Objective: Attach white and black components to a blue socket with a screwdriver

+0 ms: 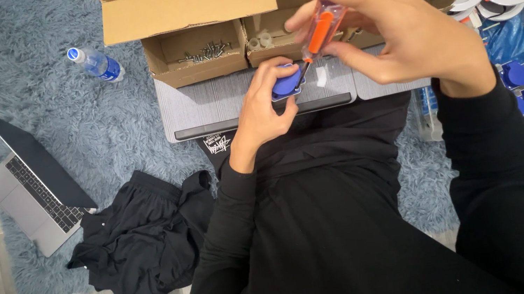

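- Overhead, fingers of the right hand [400, 39] are pinching an orange-handled screwdriver [321, 32], its tip meeting a blue socket part [287, 83].
- Left hand [266, 107] is gripping that part from below, fingers curled around it, above a grey table [212, 105].
- Behind, a cardboard box [193, 55] is holding screws [207, 52].
- Left, a laptop [35, 192] and water bottle [95, 63] are lying on the shaggy rug [34, 57].

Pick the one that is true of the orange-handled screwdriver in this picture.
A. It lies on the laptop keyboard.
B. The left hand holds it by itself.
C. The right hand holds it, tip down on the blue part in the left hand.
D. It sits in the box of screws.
C: the right hand grips the screwdriver, its tip on the blue part held by the left hand.
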